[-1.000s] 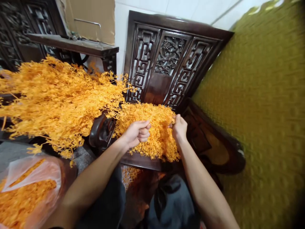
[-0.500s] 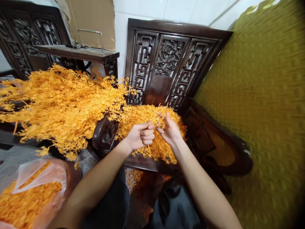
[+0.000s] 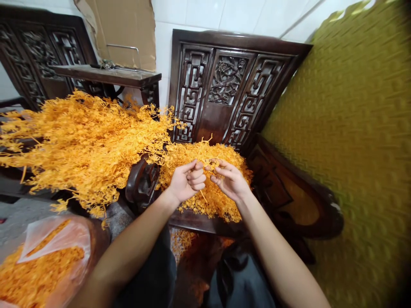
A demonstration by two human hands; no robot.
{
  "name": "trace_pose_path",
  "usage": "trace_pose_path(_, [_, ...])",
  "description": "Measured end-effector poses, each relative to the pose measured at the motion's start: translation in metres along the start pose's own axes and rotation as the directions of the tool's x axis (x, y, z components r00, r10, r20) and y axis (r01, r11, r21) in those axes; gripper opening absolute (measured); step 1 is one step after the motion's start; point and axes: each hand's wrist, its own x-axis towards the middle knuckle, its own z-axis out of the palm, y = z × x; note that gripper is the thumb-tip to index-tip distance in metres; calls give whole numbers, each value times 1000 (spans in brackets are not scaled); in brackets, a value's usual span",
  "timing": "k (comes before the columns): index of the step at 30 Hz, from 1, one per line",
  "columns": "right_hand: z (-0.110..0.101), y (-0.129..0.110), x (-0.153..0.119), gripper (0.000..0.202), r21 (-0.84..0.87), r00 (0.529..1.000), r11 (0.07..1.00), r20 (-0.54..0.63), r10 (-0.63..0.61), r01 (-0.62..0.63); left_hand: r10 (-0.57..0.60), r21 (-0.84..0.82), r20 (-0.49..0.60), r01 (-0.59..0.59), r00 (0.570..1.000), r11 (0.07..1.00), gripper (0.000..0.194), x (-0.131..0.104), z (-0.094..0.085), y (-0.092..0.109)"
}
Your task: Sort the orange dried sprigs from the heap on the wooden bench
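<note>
My left hand [image 3: 187, 182] is closed in a fist-like pinch round the thin stem of an orange dried-flower sprig [image 3: 204, 196], whose lower end sticks out below the fingers. My right hand [image 3: 231, 179] has bent fingers at the sprig's branching top, with orange bits between the fingertips; the exact grip is partly hidden. Both hands are close together above a heap of loose orange flower heads [image 3: 224, 205] on a dark carved wooden chair [image 3: 201, 222]. To the left lies a large bundle of similar orange sprigs [image 3: 86, 145].
A clear plastic bag [image 3: 81, 239] of orange pieces stands at lower left. Behind the bundle are a small wooden side table [image 3: 109, 73] and a cardboard sheet [image 3: 125, 34]. A yellow-green textured sheet [image 3: 359, 128] rises along the right. Orange bits lie on the floor.
The sprig's top has shifted between the hands, and one stalk now points upward. My right hand has turned and lowered slightly, its fingers reaching further left. My left hand has barely moved.
</note>
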Motion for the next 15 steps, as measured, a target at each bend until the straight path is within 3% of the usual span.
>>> trace_pose_path(6, [-1,4,5,31,-41,997,996,0,-83,83,-5,54,18,4,1000,999,34,2,2,-5])
trace_pose_path(9, [-22,5,25,41,-163,949,965,-207,-237,206,4,135,17,-7,1000,991,32,0,8,-13])
trace_pose_path(11, [-44,2,37,48,-226,861,937,-382,-336,265,24,188,41,-31,999,982,31,-3,12,-16])
trace_pose_path(13, [-61,-2,40,51,-253,801,925,-469,-372,282,36,198,61,-47,997,979,31,-7,14,-16])
trace_pose_path(15, [-65,-4,35,51,-254,839,937,-431,-333,241,4,164,53,-13,999,986,32,-9,15,-13])
